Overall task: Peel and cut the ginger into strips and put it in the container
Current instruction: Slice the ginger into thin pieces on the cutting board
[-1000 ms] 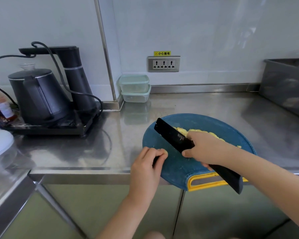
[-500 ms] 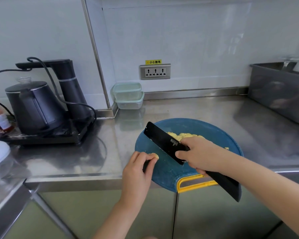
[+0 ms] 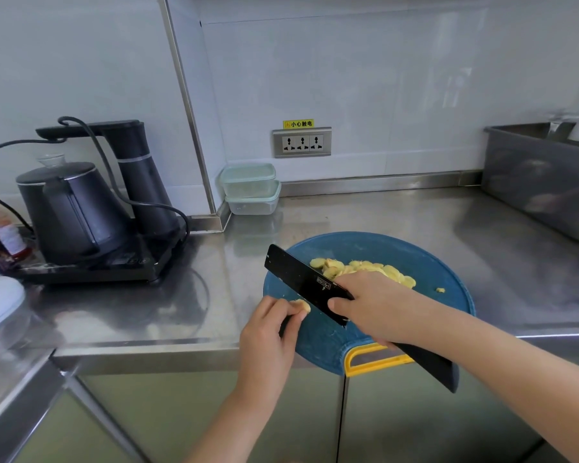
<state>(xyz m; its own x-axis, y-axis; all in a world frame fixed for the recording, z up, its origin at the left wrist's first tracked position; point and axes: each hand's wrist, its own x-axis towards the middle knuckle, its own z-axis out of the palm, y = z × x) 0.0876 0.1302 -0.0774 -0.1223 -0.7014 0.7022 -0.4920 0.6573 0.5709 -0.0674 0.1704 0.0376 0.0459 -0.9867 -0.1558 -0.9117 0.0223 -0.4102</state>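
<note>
Because the left hand (image 3: 268, 332) pinches a small ginger end (image 3: 301, 305) right beside the knife (image 3: 301, 279), one slip could nick those fingertips. The right hand (image 3: 371, 305) is clamped on the handle, and the blade seems to rest on the blue board (image 3: 415, 255). Sliced ginger (image 3: 365, 270) is heaped behind the blade, and the containers (image 3: 249, 188) sit well apart on the worktop (image 3: 381, 215).

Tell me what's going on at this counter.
A person is slicing ginger on a round blue cutting board. The right hand grips a black knife, while the left hand pinches a small ginger piece beside the blade. Cut ginger slices lie piled behind the knife. Two stacked containers sit by the wall.
</note>
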